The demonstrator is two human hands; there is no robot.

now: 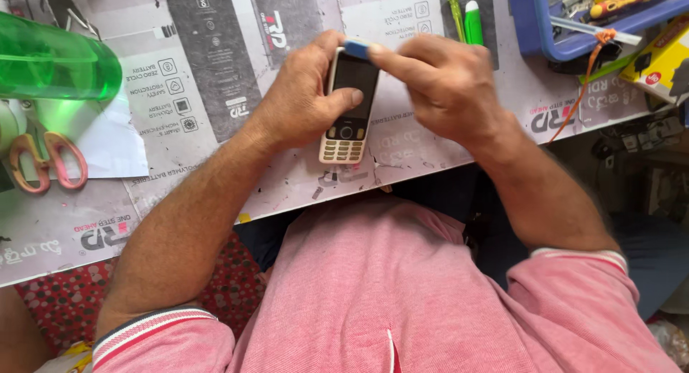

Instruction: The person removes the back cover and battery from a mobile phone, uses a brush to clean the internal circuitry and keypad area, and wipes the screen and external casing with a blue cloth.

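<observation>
Blue tool [357,49] mostly hidden by right hand [448,86] atop keypad phone [349,104].
</observation>
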